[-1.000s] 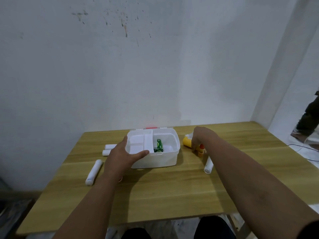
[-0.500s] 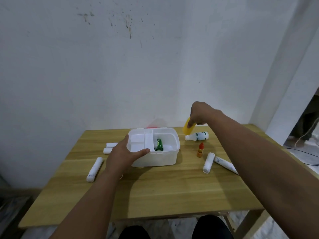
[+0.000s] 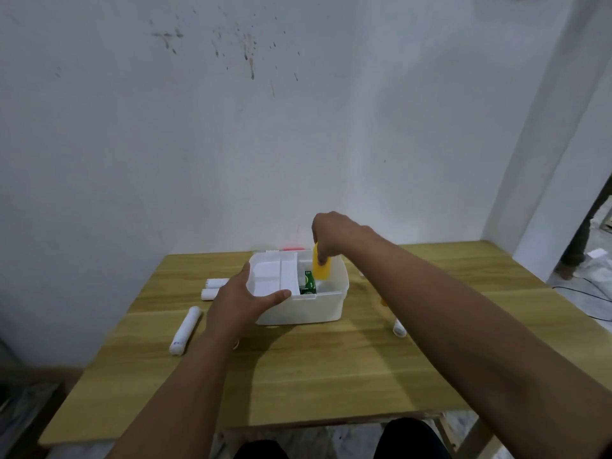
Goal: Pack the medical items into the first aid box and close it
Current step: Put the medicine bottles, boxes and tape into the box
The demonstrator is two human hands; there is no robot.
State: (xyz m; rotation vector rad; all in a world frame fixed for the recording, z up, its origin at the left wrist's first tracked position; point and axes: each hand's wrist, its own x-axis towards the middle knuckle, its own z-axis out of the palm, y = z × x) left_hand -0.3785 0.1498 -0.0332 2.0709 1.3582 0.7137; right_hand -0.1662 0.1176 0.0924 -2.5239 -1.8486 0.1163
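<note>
1. Since half a second ago the right hand has carried the yellow bottle from the air right of the box to a spot above its right-hand compartment; the left hand is unmoved.
2. Nearest, a white roll lies on the wooden table, left of the box.
3. At the box's near-left corner, the left hand steadies the first aid box, thumb laid along the front rim, fingers bent round the left side.
4. Inside, a green packet stands beside the white tray insert.
5. Above it, the right hand's fingertips pinch the bottle's top; it hangs upright, partly below the rim.
6. Step in hand: placing the bottle. Next, probably, lower it beside the green packet, let go, then fetch the two rolls farther left.
</note>
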